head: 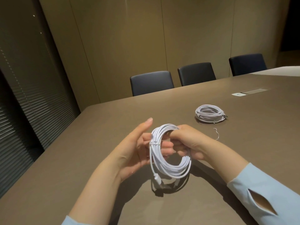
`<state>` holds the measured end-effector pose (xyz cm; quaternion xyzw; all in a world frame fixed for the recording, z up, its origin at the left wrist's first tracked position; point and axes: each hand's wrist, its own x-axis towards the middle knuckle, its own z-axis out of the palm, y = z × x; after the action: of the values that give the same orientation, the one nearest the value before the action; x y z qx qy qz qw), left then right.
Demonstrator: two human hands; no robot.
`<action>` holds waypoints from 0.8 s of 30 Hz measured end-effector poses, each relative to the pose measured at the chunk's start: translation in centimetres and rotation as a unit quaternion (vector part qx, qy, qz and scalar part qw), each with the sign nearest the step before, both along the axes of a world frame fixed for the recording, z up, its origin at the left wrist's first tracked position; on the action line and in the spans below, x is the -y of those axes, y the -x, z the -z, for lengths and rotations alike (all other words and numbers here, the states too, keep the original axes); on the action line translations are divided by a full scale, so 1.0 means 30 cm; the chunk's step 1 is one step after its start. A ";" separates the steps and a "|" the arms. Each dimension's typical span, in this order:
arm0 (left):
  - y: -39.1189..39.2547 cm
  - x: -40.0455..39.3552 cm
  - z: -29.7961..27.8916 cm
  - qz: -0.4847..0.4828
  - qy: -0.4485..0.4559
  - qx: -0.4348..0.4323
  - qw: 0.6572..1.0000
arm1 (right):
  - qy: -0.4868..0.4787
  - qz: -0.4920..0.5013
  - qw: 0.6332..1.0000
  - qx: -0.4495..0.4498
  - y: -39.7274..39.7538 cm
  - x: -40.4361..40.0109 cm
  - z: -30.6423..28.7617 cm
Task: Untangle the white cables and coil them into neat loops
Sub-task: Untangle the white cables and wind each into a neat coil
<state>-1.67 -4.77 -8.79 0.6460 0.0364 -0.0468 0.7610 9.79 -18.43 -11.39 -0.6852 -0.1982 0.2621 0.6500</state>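
A coiled white cable (172, 169) hangs upright above the brown table (97, 159), bound by a thin white tie (155, 144) on its left side. My right hand (186, 143) grips the coil's upper right part, fingers through the loop. At the tie, the fingers of my left hand (136, 150) touch the coil while the thumb points up. One plug end (157, 177) dangles at the bottom left. A second coiled white cable (210, 114) lies flat on the table, far right.
A loose twist tie (216, 134) lies on the table between the two coils. A socket panel (249, 92) is set into the tabletop at the back right. Three dark chairs (151, 82) stand along the far edge. Blinds cover the window at left.
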 end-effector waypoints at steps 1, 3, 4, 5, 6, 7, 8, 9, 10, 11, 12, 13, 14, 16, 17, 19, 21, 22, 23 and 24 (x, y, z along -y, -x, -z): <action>-0.008 0.004 0.005 -0.024 -0.031 -0.012 0.999 | 0.026 -0.006 1.000 0.010 0.004 -0.001 -0.002; -0.023 0.020 0.019 -0.065 -0.053 -0.019 0.996 | 0.065 -0.014 0.998 0.018 0.012 -0.010 0.002; -0.032 0.022 0.028 -0.086 -0.047 -0.017 0.995 | 0.066 -0.015 0.998 0.013 0.010 -0.016 0.007; -0.041 0.023 0.035 -0.105 -0.032 -0.014 0.994 | 0.052 -0.011 0.999 0.003 0.007 -0.021 0.009; -0.046 0.020 0.038 -0.119 -0.007 -0.010 0.993 | 0.023 -0.009 1.000 -0.015 0.007 -0.026 0.010; -0.050 0.016 0.038 -0.126 0.023 -0.004 0.992 | -0.014 -0.014 0.999 -0.036 0.007 -0.026 0.007; -0.053 0.009 0.036 -0.132 0.054 0.003 0.990 | -0.053 -0.026 0.996 -0.062 -0.001 -0.023 0.006; -0.054 0.001 0.035 -0.140 0.084 0.009 0.987 | -0.082 -0.040 0.992 -0.087 -0.007 -0.018 0.004; -0.057 -0.007 0.036 -0.150 0.112 0.015 0.982 | -0.100 -0.055 0.987 -0.113 -0.010 -0.013 0.003; -0.060 -0.015 0.036 -0.161 0.135 0.022 0.977 | -0.110 -0.069 0.982 -0.138 -0.009 -0.009 0.004; -0.062 -0.024 0.037 -0.171 0.157 0.032 0.972 | -0.113 -0.077 0.978 -0.155 -0.008 -0.010 0.009; -0.065 -0.033 0.039 -0.183 0.180 0.045 0.965 | -0.109 -0.081 0.977 -0.164 -0.004 -0.012 0.014; -0.068 -0.041 0.041 -0.194 0.203 0.057 0.958 | -0.107 -0.084 0.977 -0.167 0.001 -0.016 0.019; -0.070 -0.054 0.044 -0.217 0.238 0.078 0.944 | -0.110 -0.087 0.974 -0.176 0.012 -0.028 0.033; -0.072 -0.061 0.045 -0.226 0.250 0.088 0.937 | -0.117 -0.090 0.972 -0.184 0.021 -0.035 0.036; -0.076 -0.067 0.046 -0.240 0.265 0.107 0.928 | -0.138 -0.107 0.963 -0.207 0.035 -0.049 0.043; -0.084 -0.066 0.046 -0.248 0.258 0.122 0.926 | -0.147 -0.131 0.957 -0.213 0.050 -0.064 0.051; -0.086 -0.064 0.045 -0.251 0.249 0.127 0.927 | -0.150 -0.134 0.957 -0.208 0.056 -0.071 0.054; -0.088 -0.061 0.046 -0.254 0.239 0.129 0.928 | -0.151 -0.123 0.960 -0.202 0.062 -0.075 0.054; -0.090 -0.059 0.047 -0.255 0.232 0.128 0.930 | -0.148 -0.101 0.966 -0.186 0.064 -0.079 0.052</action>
<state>1.02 -3.00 -10.20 0.4210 0.0903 0.2245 0.8742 7.86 -16.08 -12.96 -0.4973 -0.1786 0.4170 0.7396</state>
